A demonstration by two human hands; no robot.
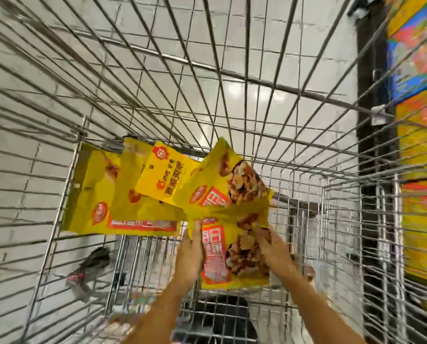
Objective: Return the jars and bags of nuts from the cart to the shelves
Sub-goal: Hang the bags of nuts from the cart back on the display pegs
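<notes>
Both edges of the nut bag are gripped: my left hand pinches one, my right hand the other, low inside the cart. I should lift it level, clear of its sides. More bags lie beyond.

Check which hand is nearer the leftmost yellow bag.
Left. Left hand is just lower-right of the leftmost yellow bag; right hand is farther right, across the held bag.
</notes>
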